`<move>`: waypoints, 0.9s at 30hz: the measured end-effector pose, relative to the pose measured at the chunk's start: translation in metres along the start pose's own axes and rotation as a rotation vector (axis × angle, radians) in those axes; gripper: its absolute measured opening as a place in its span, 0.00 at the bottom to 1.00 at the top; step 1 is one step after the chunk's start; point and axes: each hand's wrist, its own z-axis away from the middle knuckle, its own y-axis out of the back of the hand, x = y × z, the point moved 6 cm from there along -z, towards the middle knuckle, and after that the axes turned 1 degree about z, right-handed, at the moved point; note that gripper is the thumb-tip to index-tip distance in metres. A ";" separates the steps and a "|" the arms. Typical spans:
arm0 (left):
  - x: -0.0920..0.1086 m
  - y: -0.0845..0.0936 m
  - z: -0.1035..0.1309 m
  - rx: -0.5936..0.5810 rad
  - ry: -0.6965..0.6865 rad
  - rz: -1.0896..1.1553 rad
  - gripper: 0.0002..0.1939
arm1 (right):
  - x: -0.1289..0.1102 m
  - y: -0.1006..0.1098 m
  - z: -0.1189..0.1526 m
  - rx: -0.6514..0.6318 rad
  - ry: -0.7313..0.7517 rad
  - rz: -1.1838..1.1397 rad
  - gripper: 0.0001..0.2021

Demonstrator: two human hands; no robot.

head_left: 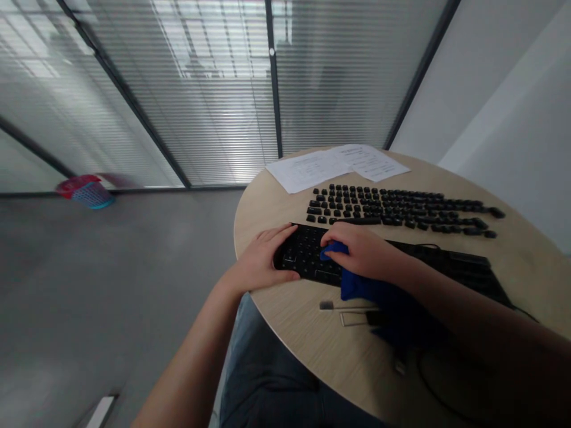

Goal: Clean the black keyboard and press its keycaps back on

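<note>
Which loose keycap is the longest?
The long bar in the loose row nearest the keyboard, just beyond the right hand; every other loose keycap is clearly shorter.

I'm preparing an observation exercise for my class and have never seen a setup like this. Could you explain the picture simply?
There is no machine here: these are a person's own bare hands. The single picture comes from a camera worn on their head, looking forward and down.

The left hand clasps the left end of a black keyboard. The right hand holds a blue cloth against its keys area.

On the pale table, loose black keycaps lie in rows beyond the keyboard, with printed papers behind them. Nearer the person lies what looks like a small brush.
</note>
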 end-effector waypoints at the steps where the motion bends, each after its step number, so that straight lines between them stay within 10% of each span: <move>1: 0.000 0.001 0.000 0.008 0.001 0.024 0.51 | 0.000 -0.002 0.001 0.023 0.011 -0.013 0.05; 11: -0.002 0.007 -0.001 0.020 0.115 0.085 0.37 | -0.003 0.003 0.010 0.288 0.001 -0.036 0.06; 21: 0.016 0.003 -0.058 0.090 0.057 -0.055 0.17 | -0.013 -0.012 0.009 0.074 0.105 0.093 0.06; 27: 0.011 -0.013 -0.052 0.071 -0.025 0.020 0.13 | -0.015 -0.015 0.009 0.019 0.117 0.143 0.08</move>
